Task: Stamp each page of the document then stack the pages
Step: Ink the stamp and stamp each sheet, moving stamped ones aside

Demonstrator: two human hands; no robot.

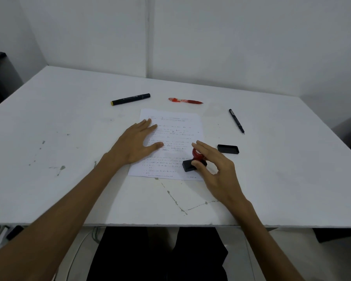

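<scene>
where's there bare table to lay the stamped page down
Bare table lies left of the page, below the black marker. The right is crowded: right hand on the stamp, the black lid, the thin black pen.

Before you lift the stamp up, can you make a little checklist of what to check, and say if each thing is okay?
1. Left hand flat on the page, holding it in place: ok.
2. Right hand pinches the stamp: ok.
3. Stamp base sits on the page's lower right corner: ok.
4. Ink mark is clear: cannot tell, the stamp covers it.
5. Stamp cap out of the way, on the table: ok.
6. More pages underneath: cannot tell.
</scene>
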